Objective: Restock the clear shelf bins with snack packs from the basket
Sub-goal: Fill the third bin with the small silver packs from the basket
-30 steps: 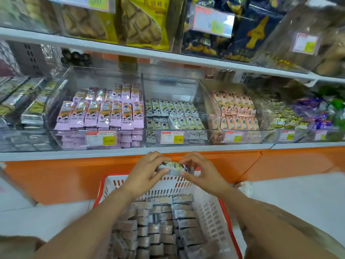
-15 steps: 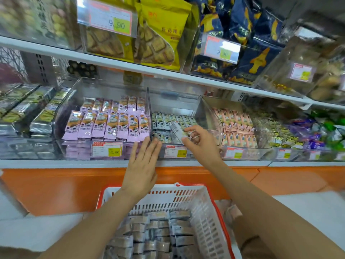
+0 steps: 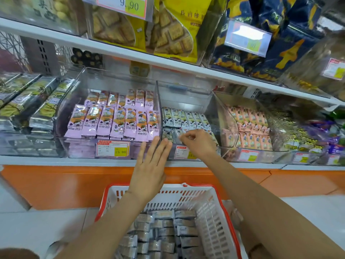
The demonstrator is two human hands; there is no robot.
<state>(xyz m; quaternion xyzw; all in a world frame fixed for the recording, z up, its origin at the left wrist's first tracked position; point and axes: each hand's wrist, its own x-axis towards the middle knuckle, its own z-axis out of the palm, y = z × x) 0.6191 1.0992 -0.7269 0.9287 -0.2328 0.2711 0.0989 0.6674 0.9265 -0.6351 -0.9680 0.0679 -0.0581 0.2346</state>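
Note:
A white basket with a red rim (image 3: pixel 212 217) stands on the floor below me, holding several grey snack packs (image 3: pixel 164 232) in rows. The middle clear bin (image 3: pixel 184 96) on the shelf holds matching grey-green packs (image 3: pixel 186 118). My right hand (image 3: pixel 199 144) reaches over that bin's front wall, fingers curled, pinching a pack down at the front row; the hand hides most of the pack. My left hand (image 3: pixel 151 165) is flat with straight fingers, its fingertips touching the front wall where the middle bin meets the purple-pack bin (image 3: pixel 115 120).
A clear bin of orange packs (image 3: pixel 250 126) sits right of the middle bin, with mixed sweets (image 3: pixel 298 135) beyond. Dark foil packs (image 3: pixel 33 101) lie at the left. An upper shelf (image 3: pixel 130 57) with yellow and blue bags overhangs the bins. Price tags line the bin fronts.
Both hands rose from the basket to the shelf. My right hand carried one pack into the middle bin and lowered it to the front row; my left hand moved up to the bin front.

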